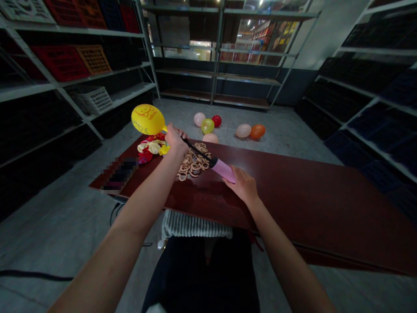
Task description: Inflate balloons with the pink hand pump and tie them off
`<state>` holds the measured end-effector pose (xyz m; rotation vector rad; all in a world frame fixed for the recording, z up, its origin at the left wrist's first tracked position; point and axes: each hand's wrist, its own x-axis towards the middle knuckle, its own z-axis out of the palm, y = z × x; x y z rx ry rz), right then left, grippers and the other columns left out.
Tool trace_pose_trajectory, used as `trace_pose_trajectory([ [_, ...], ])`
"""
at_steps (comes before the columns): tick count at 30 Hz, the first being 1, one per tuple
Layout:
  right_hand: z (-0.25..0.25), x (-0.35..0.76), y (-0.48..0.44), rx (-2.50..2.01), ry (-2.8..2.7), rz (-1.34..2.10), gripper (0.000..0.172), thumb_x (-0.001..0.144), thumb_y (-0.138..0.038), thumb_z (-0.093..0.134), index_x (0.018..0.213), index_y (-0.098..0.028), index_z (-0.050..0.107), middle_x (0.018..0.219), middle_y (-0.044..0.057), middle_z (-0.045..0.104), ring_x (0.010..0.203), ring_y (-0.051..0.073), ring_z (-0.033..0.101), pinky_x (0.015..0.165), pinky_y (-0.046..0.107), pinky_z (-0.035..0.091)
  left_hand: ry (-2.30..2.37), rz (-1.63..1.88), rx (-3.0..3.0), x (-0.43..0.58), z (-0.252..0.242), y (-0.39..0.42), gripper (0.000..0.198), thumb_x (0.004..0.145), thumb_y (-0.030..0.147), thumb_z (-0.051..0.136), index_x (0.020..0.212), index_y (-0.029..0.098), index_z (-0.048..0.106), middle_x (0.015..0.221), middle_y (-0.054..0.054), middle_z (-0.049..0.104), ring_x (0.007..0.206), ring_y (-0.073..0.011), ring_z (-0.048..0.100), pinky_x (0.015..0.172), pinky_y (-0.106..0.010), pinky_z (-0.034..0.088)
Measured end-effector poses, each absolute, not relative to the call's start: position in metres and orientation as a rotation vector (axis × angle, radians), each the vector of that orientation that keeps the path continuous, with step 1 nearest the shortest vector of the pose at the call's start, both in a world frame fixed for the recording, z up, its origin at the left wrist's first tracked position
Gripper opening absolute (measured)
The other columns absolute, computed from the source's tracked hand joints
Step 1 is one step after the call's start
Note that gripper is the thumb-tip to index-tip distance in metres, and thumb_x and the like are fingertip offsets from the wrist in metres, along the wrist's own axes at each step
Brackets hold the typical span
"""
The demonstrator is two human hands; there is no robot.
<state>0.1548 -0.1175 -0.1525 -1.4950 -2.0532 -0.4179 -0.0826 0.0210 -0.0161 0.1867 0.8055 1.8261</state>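
A yellow balloon (pixel 148 119), partly inflated and printed with a red pattern, points up and left from my left hand (pixel 176 138). The fingers of that hand are closed round the balloon's neck, at the nozzle end of a hand pump. My right hand (pixel 243 183) grips the pink barrel of the balloon pump (pixel 223 170), whose dark rod stretches between my two hands. Below the rod lies a heap of tan rings (pixel 192 167) on the table. Uninflated balloons (pixel 151 148) in red, cream and yellow are piled beside my left wrist.
The dark red table (pixel 293 195) extends far right. A blurred-out flat object (pixel 120 174) lies at its left end. Several inflated balloons (pixel 207 126) rest on the floor beyond. Shelves (pixel 215 74) with crates surround the area. A grey striped cushion (pixel 195 225) is at my lap.
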Motion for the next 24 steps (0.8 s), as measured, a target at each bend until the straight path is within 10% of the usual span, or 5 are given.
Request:
trace_pose_trajectory([
  [24, -0.155, 0.165, -0.109, -1.563, -1.869, -0.324, 0.042, 0.089, -0.040, 0.066, 0.124, -0.018, 0.059, 0.106, 0.011, 0.075, 0.090, 0.026, 0.072, 0.075, 0.034, 0.053, 0.714, 1.694, 0.376, 0.025, -0.053, -0.013, 0.052, 0.103, 0.033, 0.049, 0.058, 0.021, 0.026, 0.043, 0.007, 0.024, 0.032, -0.0074, 0.023, 0.037, -0.025, 0.024],
])
